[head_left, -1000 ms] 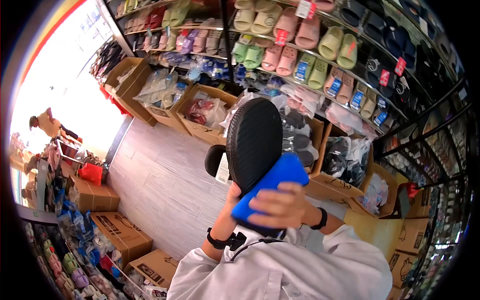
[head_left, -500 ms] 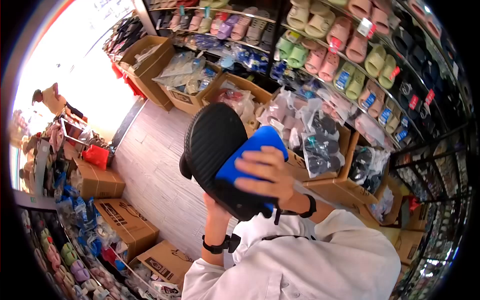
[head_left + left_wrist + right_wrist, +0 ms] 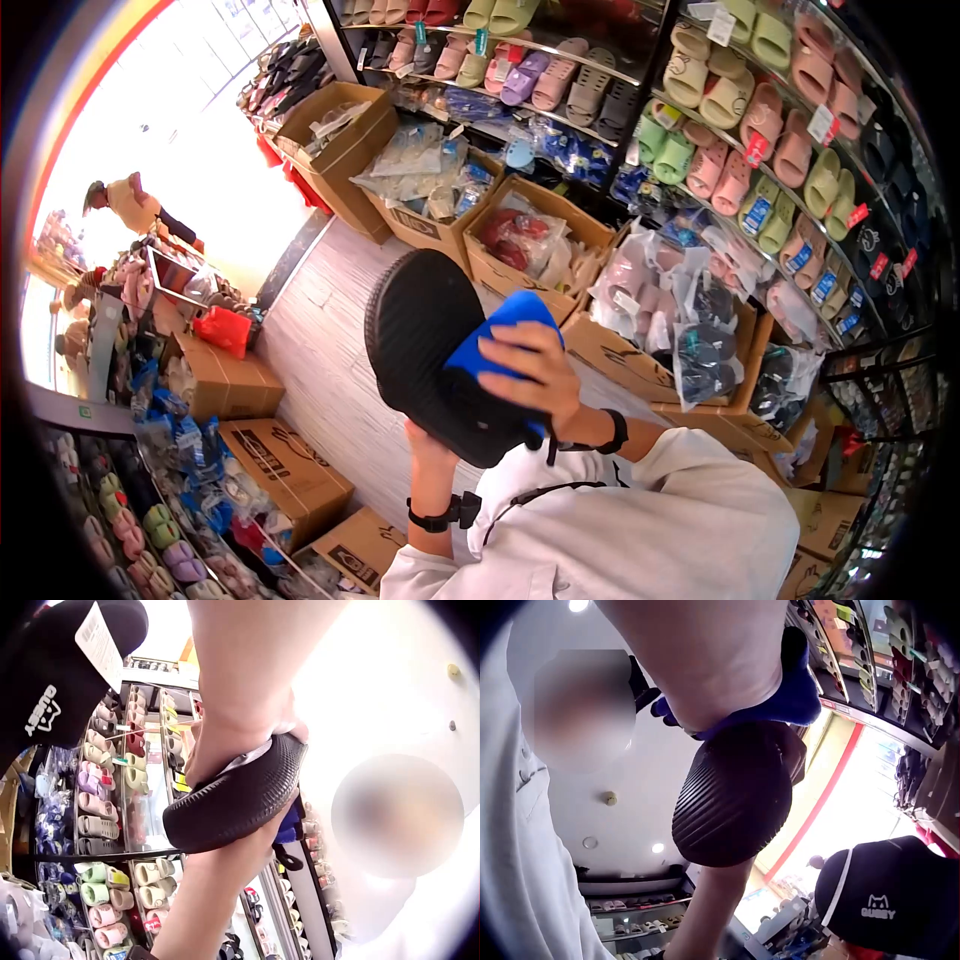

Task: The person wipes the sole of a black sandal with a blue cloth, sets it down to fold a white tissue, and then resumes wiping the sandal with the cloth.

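Observation:
In the head view a black slipper [image 3: 420, 330] is held up sole outward, its ridged sole also facing the camera in the right wrist view. My left hand [image 3: 430, 446] grips its lower edge from below. My right hand [image 3: 535, 368] holds a flat blue pad [image 3: 505, 330] against the sole, with fingers spread over the pad's face. A short black loop [image 3: 289, 859] hangs by the pad in the left wrist view. There a second black slipper [image 3: 52, 682], with a cat print and white tag [image 3: 97, 645], is close by; in the head view it is hidden.
Open cardboard boxes [image 3: 545, 275] of bagged slippers line the floor under shelves of coloured slippers [image 3: 760, 130]. Closed boxes [image 3: 280, 465] stand at the left beside bagged goods. A person [image 3: 140, 208] is near the bright doorway. Pale flooring [image 3: 330, 330] lies between the boxes.
The slipper has moved left and then slightly down, with both hands following. The second slipper and its tag have passed out of sight behind it. The head view has turned to the left.

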A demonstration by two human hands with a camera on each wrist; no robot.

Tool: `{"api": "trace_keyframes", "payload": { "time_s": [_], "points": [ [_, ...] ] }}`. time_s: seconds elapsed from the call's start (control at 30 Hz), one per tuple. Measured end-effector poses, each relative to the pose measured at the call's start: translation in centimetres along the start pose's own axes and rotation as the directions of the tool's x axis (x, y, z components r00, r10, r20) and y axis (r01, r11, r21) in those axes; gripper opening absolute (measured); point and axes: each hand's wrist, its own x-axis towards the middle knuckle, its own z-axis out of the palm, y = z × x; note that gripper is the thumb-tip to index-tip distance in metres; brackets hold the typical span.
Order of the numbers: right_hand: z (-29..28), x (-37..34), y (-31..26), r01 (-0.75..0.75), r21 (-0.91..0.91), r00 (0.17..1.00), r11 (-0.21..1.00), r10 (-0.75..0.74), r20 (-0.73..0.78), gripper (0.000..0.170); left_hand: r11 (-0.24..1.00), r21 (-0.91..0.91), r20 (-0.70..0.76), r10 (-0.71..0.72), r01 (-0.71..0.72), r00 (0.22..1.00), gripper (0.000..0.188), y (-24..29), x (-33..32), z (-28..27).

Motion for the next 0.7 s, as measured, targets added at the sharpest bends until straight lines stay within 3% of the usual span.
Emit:
{"api": "trace_keyframes", "payload": {
  "time_s": [0.03,0.1,0.13,0.2,0.23,0.3,0.33,0.4,0.43,0.47,0.5,0.53,0.57,0.6,0.67,0.7],
  "points": [
    [1.4,-0.4,0.7,0.089,-0.037,0.996,0.995,-0.089,0.019,0.032,1.000,0.012,0.002,-0.010,0.010,1.000,0.099,1.2,1.2,-0.4],
    [3.8,-0.2,1.5,0.279,-0.064,0.957,0.958,-0.272,0.096,0.032,0.951,0.132,-0.172,-0.256,0.279,0.951,0.101,3.9,2.8,-0.6],
    [5.4,0.3,1.4,0.333,-0.080,0.943,0.940,-0.330,0.045,0.030,0.944,0.135,-0.182,-0.275,0.301,0.944,0.101,4.6,3.5,-1.1],
    [6.7,1.7,2.3,0.477,-0.020,0.865,0.878,-0.466,0.185,0.029,0.920,0.062,-0.234,-0.364,0.388,0.902,0.105,5.9,5.6,-2.4],
    [7.1,3.0,3.5,0.506,-0.022,0.850,0.862,-0.494,0.185,0.030,0.906,0.025,-0.253,-0.404,0.423,0.879,0.108,6.4,6.7,-3.0],
    [7.1,5.4,6.3,0.366,-0.060,0.928,0.929,-0.359,0.101,0.030,0.874,-0.054,-0.279,-0.477,0.483,0.833,0.113,7.2,8.6,-4.2],
    [7.1,6.3,7.5,0.268,-0.076,0.961,0.961,-0.261,0.089,0.032,0.918,-0.100,-0.218,-0.396,0.383,0.892,0.107,6.0,9.8,-5.1],
    [7.3,8.5,8.0,-0.092,-0.053,0.993,0.994,0.088,-0.082,0.038,0.945,-0.081,-0.204,-0.326,0.316,0.923,0.098,5.8,12.0,-4.2],
    [7.6,9.2,8.1,-0.111,-0.068,0.990,0.991,0.104,-0.098,0.042,0.945,-0.178,-0.028,-0.282,0.273,0.959,0.091,5.1,12.9,-5.5],
    [8.0,8.7,8.0,-0.084,-0.127,0.995,0.988,0.077,-0.058,0.038,0.946,-0.179,-0.028,-0.281,0.271,0.959,0.091,4.4,13.2,-6.8],
    [8.7,8.4,8.3,0.069,-0.189,0.998,0.980,-0.070,-0.001,0.035,0.747,-0.567,0.068,-0.379,0.348,0.923,0.087,3.8,13.4,-8.1],
    [9.1,8.4,8.5,0.218,-0.243,0.976,0.945,-0.208,0.067,0.033,0.392,-0.838,0.198,-0.429,0.380,0.881,0.083,4.0,14.3,-8.2],
    [9.4,8.3,8.3,0.306,-0.223,0.947,0.926,-0.273,0.169,0.032,0.568,-0.690,0.290,-0.351,0.448,0.890,0.079,4.6,15.6,-8.2],
    [9.9,8.7,8.7,0.435,-0.214,0.893,0.875,-0.388,0.229,0.032,0.558,-0.692,0.297,-0.358,0.458,0.885,0.079,4.8,16.6,-8.8],
    [9.3,10.7,10.1,0.456,-0.186,0.867,0.870,-0.387,0.314,0.032,0.582,-0.644,0.302,-0.404,0.497,0.864,0.079,4.8,18.3,-10.6],
    [8.9,11.6,11.0,0.347,-0.200,0.919,0.916,-0.289,0.270,0.033,0.591,-0.618,0.303,-0.430,0.519,0.850,0.080,4.5,19.2,-11.5]
  ]
}}
